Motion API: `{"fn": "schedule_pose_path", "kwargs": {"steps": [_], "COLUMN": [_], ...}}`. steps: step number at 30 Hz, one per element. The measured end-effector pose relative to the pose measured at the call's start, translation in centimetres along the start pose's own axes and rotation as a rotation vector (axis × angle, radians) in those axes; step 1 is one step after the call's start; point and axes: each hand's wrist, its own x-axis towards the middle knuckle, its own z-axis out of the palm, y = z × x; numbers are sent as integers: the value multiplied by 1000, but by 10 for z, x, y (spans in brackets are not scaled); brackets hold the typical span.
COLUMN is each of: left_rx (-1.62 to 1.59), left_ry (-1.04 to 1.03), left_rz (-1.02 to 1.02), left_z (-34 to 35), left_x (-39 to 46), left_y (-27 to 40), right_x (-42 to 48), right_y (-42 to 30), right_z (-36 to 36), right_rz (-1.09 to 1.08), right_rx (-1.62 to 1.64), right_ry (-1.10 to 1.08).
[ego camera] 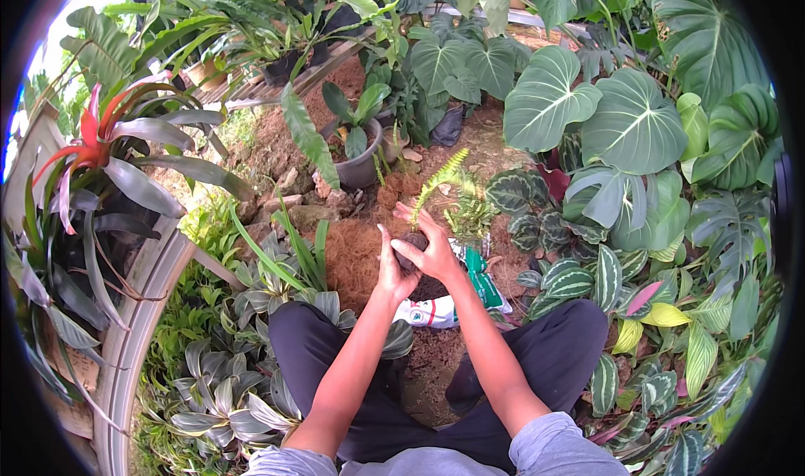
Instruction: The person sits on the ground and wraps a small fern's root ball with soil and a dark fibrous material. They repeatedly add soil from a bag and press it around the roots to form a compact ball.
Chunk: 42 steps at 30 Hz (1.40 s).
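Between my two cupped hands sits a ball of dark soil (412, 244) with a small fern (441, 175) rising from it. My left hand (394, 267) presses against the ball's left side and underside. On the other side my right hand (433, 249) wraps around it, thumb across the front. Fingers cover much of the ball. Just below lies an opened white and green plastic bag (431, 312) bearing writing, with dark potting soil (431, 288) on it. Brown coconut fibre (352, 259) spreads over the ground to the left. Another fern (470, 215) stands beyond my right hand.
Ahead stands a grey plastic pot (361, 164) with a leafy plant, near several rocks (305, 215). A red-centred bromeliad (94, 139) overhangs a curved-looking metal rail (141, 293) at left. Large philodendron leaves (635, 120) and striped calathea leaves (569, 281) crowd the right side.
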Motion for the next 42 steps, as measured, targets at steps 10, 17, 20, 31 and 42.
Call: {"fn": "schedule_pose_path", "kwargs": {"steps": [10,17,20,31,42], "left_rx": [-20,-101,-123,85,-165], "left_ry": [-12,50,102,162,81], "left_rz": [48,-76,-121,304,79], "left_z": [-24,-9,6,-5,14], "left_x": [13,6,-8,14,-10], "left_y": [-2,-3,6,3,3], "right_x": [-13,-27,-23,-3,-3], "right_y": [-12,14,-1,-13,-16], "right_z": [21,32,33,25,12], "right_rz": [370,370,436,800,345], "right_rx": [304,299,317,822,698], "right_ry": [118,179,229,324,36]}}
